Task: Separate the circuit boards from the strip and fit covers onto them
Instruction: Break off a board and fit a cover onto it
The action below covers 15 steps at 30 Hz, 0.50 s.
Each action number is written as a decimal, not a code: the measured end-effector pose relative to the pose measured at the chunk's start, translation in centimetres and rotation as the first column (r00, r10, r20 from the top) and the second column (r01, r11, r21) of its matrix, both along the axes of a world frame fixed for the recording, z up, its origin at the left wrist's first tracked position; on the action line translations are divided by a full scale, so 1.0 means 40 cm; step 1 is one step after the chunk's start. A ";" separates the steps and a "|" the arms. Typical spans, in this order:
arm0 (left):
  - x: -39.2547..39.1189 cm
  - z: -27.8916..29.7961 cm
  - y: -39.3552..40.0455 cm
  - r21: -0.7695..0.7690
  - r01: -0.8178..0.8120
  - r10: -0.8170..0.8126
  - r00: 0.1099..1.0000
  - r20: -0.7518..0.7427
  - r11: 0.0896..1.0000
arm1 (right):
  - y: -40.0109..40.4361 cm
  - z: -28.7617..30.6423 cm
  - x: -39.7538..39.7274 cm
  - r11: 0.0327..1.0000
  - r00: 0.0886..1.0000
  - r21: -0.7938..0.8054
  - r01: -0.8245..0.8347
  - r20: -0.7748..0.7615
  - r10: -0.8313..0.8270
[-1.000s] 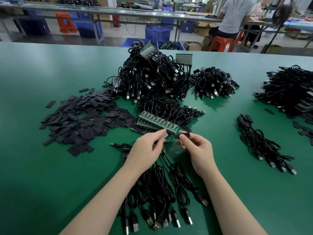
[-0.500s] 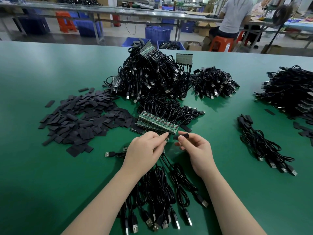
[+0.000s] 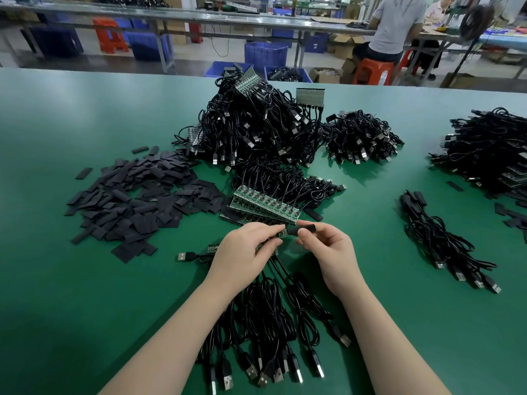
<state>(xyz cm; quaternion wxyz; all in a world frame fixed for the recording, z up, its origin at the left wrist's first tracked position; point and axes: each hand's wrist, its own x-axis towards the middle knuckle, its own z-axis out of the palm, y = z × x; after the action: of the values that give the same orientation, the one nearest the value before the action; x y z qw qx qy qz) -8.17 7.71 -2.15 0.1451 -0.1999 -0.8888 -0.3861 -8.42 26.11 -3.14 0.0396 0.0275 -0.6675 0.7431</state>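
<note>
My left hand [image 3: 245,252] grips a strip of small green circuit boards [image 3: 271,240] whose black USB cables [image 3: 271,323] trail toward me over the green table [image 3: 85,309]. My right hand [image 3: 325,246] pinches a black cover [image 3: 305,228] at the end of that strip, against the outermost board. Just beyond my hands lie stacked green board strips [image 3: 265,205] with cables attached. A heap of flat black covers [image 3: 137,203] spreads to the left.
A tall pile of cabled strips [image 3: 256,124] rises at the centre back, with a smaller cable bundle [image 3: 362,138] beside it. Finished cables [image 3: 445,240] lie at right, another heap [image 3: 490,149] far right. A seated person [image 3: 396,29] works at a bench behind.
My left hand slid slightly left and down along the strip, and the loose USB plug at left came further into view. My right hand keeps the black cover at the strip's end.
</note>
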 end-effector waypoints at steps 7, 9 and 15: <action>0.001 0.000 -0.001 0.010 0.002 -0.002 1.000 0.020 1.000 | 0.001 0.002 0.002 1.000 1.000 0.003 0.006 0.006 -0.006; 0.002 -0.001 -0.001 0.006 0.003 -0.004 1.000 0.025 1.000 | 0.001 0.004 0.002 1.000 1.000 0.007 0.003 0.008 -0.003; 0.000 0.000 -0.001 0.009 -0.002 0.002 0.999 0.047 1.000 | 0.005 0.002 0.003 1.000 1.000 0.016 -0.016 0.008 0.015</action>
<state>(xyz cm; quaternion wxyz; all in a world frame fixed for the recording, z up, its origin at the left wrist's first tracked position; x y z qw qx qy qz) -8.19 7.66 -2.14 0.1256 -0.1892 -0.8904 -0.3944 -8.29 26.30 -3.05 0.0310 0.0302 -0.6733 0.7381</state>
